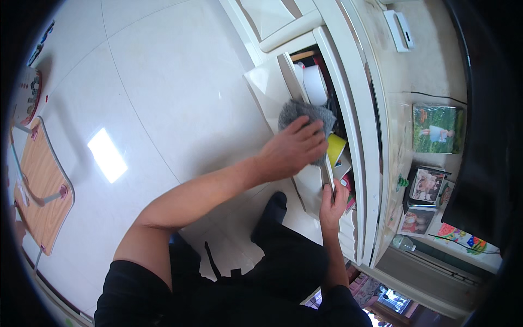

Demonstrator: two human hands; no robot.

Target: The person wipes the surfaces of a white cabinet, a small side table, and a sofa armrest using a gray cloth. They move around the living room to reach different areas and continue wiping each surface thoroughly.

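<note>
My left hand (291,149) presses a grey cloth (302,111) over the top edge of a pulled-out drawer's front panel (267,88). Its fingers are spread on the cloth and the thumb is hidden. Further along the same panel, my right hand (334,206) grips the edge, thumb outside and fingers over the inner side. Inside the drawer, a white cylindrical item (315,85) lies beyond the cloth. A yellow cylindrical item (336,149) sits between my hands, partly covered. Other small things near my right hand are too crowded to tell apart.
The drawer belongs to a cream cabinet (347,102). On its top stand photo prints (437,130), framed photos (428,184), a white device (398,30) and a plastic bottle (403,243). A wood-top folding table (43,180) lies tipped on the tiled floor (163,81).
</note>
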